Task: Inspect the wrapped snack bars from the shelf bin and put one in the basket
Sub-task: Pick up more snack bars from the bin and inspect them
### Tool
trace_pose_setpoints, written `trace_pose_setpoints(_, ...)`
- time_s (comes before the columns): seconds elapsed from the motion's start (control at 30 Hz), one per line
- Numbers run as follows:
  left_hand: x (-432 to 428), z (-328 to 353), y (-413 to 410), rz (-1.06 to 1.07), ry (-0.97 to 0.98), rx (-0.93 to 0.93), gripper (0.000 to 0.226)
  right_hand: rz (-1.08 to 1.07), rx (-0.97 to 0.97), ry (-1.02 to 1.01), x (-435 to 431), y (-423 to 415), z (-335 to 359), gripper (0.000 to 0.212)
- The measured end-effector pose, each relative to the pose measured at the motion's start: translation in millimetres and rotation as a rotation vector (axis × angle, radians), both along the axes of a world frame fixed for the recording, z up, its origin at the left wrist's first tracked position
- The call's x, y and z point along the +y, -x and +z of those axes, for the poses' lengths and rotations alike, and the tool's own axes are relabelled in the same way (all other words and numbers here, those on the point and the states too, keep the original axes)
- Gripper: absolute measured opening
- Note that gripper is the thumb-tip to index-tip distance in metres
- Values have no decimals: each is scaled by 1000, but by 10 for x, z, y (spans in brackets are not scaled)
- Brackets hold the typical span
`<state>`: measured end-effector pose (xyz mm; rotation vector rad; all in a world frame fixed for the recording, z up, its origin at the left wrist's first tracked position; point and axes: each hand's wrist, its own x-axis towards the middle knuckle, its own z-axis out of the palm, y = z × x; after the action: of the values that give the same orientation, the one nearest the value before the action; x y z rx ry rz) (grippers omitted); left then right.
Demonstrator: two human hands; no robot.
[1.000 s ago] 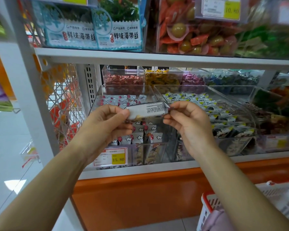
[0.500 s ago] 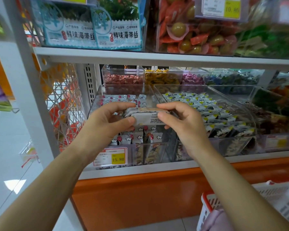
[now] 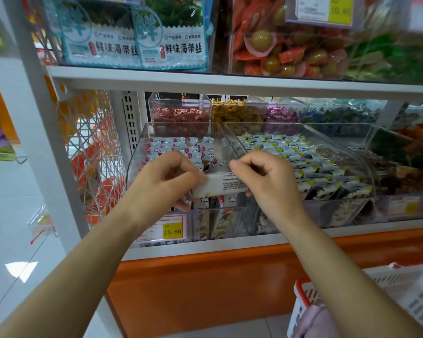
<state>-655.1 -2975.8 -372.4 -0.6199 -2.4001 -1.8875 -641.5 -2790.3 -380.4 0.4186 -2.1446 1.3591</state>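
Observation:
A white wrapped snack bar (image 3: 219, 186) with small printed text is held level between both hands, in front of the clear shelf bin (image 3: 142, 147) full of similar red-and-white wrapped bars. My left hand (image 3: 166, 178) grips its left end with curled fingers. My right hand (image 3: 261, 178) pinches its right end, thumb on top. The white basket with a red rim (image 3: 303, 292) sits low at the bottom right, below my right forearm.
A second clear bin (image 3: 352, 152) of black-and-yellow wrapped snacks stands right of the first. Smaller candy bins line the back. A yellow price tag (image 3: 172, 231) reads 15.80. A pink bag (image 3: 313, 323) lies in the basket. The upper shelf holds seaweed packs (image 3: 137, 45).
The bar has been turned over in both hands, from printed face up to edge-on and now its white printed side toward me. Both hands dropped slightly lower.

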Motion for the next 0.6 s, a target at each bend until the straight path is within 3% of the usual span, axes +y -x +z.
trace_pose_setpoints(0.17, 6, 20, 16, 64, 14, 25, 24, 35, 1, -25, -19, -17, 4, 19)
trace_pose_setpoints(0.43, 55, 5, 17, 56, 14, 84, 24, -64, -37, 66, -13, 10, -11, 23)
trace_pose_setpoints(0.53, 96, -22, -1, 50, 154, 218, 19, -140, -40, 167, -8, 30, -10, 17)
trace_pose_setpoints(0.6, 125, -32, 21, 96, 171, 268, 17, -56, -89, 331, -2, 47, 11, 15)
